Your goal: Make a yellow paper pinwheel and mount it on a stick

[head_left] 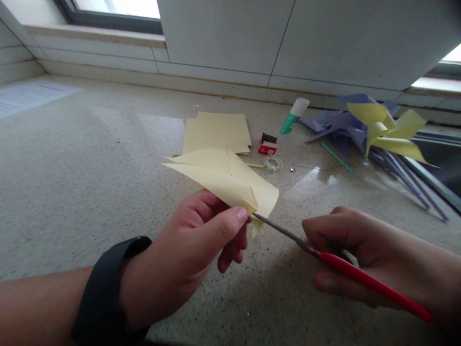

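My left hand [194, 250], with a black band on its wrist, pinches a folded pale yellow paper sheet [226, 180] between thumb and fingers, holding it above the speckled stone counter [90, 182]. My right hand [360, 254] is closed around red-handled scissors [345, 266]. The metal blades point left and their tip meets the paper's lower corner just beside my left thumb.
Behind lie a stack of yellow paper sheets [216, 132], a small red box [268, 144], a glue stick [293, 117], a roll of clear tape [272, 164] and a green stick [337, 157]. Yellow and purple paper pinwheels [378, 129] lie at the right by a dark gap.
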A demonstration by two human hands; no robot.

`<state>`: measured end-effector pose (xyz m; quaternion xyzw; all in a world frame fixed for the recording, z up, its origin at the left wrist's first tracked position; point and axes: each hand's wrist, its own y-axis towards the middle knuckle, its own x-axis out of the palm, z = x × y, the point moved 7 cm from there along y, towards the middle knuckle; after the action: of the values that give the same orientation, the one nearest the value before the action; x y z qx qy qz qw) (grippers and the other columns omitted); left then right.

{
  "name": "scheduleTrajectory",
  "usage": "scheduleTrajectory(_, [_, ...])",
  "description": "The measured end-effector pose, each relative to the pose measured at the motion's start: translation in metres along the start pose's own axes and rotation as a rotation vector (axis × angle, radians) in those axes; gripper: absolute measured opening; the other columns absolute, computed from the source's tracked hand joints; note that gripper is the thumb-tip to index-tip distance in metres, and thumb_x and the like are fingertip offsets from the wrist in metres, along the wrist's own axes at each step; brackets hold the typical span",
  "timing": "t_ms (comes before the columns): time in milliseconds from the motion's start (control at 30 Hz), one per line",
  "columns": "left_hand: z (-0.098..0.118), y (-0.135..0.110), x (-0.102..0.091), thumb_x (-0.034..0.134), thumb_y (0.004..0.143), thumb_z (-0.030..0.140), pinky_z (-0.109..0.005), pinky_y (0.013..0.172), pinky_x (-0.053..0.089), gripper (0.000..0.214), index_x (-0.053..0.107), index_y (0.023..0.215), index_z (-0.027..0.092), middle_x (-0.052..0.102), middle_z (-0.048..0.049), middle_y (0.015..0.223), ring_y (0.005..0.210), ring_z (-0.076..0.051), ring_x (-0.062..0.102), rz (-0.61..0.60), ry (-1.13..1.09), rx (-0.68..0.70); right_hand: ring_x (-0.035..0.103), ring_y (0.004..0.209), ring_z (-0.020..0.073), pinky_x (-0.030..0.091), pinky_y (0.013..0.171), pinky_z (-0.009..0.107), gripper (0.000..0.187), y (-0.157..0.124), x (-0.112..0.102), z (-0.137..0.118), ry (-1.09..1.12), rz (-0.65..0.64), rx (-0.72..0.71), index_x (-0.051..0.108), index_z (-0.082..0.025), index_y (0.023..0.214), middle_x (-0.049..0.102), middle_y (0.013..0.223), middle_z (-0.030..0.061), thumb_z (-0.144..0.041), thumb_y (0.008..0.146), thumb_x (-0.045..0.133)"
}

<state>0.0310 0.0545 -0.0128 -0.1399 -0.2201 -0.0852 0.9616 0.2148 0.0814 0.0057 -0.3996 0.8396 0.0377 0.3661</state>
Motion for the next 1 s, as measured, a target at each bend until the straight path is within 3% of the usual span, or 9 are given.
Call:
scheduleTrajectory(100, [0.0001,0.0003,0.0005,0.070,0.081,0.026,-0.017,0.041,0.035,0.018,0.059,0.069,0.018,0.057,0.0027,0.058,0.047,-0.008,0.050,-0.005,0.005,0.000,0.048,0.052,0.0114,0.032,0.043,0.020,0.032,-0.0026,0.0081,0.0061,0.018,-0.121,0.064,0.054,-0.021,0.068,0.051,0.060,-0.0038,-0.040,0.078,0.078])
scheduleTrajectory(300, [0.0004,0.0002,0.0013,0.069,0.079,0.026,-0.018,0.040,0.033,0.015,0.059,0.072,0.018,0.057,0.0027,0.058,0.047,-0.009,0.050,-0.003,0.015,-0.013,0.049,0.055,0.0116,0.036,0.046,0.020,0.031,-0.0030,0.0101,0.0062,0.034,-0.164,0.083,0.054,-0.021,0.070,0.052,0.062,-0.0036,-0.041,0.081,0.075])
scheduleTrajectory(567, [0.0003,-0.0019,0.0018,0.068,0.081,0.028,-0.018,0.043,0.034,0.013,0.060,0.076,0.018,0.056,0.0029,0.059,0.049,-0.009,0.048,-0.019,0.046,-0.010,0.047,0.055,0.0124,0.036,0.046,0.021,0.036,-0.0028,0.0075,0.0024,-0.026,-0.151,0.076,0.050,-0.022,0.066,0.051,0.062,-0.0027,-0.045,0.078,0.076])
scheduleTrajectory(800, [-0.0038,-0.0023,0.0010,0.064,0.089,0.028,-0.016,0.048,0.036,0.011,0.062,0.082,0.019,0.054,0.0047,0.059,0.051,-0.007,0.044,-0.080,0.055,-0.010,0.050,0.054,0.0136,0.037,0.045,0.021,0.026,-0.0026,0.0104,0.0018,0.064,-0.212,0.131,0.059,-0.023,0.069,0.056,0.061,-0.0016,-0.040,0.079,0.075])
scheduleTrajectory(1000, [-0.0036,-0.0040,0.0015,0.064,0.091,0.029,-0.015,0.048,0.034,0.013,0.062,0.081,0.019,0.055,0.0051,0.059,0.051,-0.006,0.042,-0.098,0.057,-0.010,0.049,0.054,0.0128,0.038,0.045,0.021,0.026,-0.0051,0.0091,0.0009,0.053,-0.185,0.128,0.059,-0.022,0.069,0.055,0.061,-0.0021,-0.038,0.077,0.077])
